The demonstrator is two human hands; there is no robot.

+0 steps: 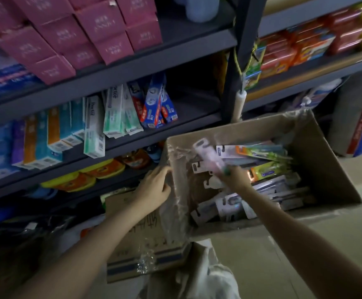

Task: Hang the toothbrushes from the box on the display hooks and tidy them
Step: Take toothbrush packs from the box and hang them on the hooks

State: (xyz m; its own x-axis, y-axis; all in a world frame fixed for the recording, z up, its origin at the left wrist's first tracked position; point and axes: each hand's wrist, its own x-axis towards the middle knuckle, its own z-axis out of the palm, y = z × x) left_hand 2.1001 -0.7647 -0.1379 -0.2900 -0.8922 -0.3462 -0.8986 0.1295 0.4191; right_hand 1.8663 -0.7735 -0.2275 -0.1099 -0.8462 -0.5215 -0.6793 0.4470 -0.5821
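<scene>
- Head view: the brown box (326,160) sits on the floor by the shelves (132,61), full of toothbrush packs (268,190).
- The right hand (234,175) grips one pink pack (208,156) over the box.
- The left hand (156,186) rests flat on the box's left wall, fingers straight.

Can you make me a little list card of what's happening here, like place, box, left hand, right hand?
place: shop aisle beside dark metal shelves
box: open cardboard box on the floor, holding packaged toothbrushes
left hand: left hand rests on the box's left wall
right hand: right hand grips a pink toothbrush pack above the box
shelf goods: pink boxes up top, toothpaste boxes below
hooks: not in view
</scene>
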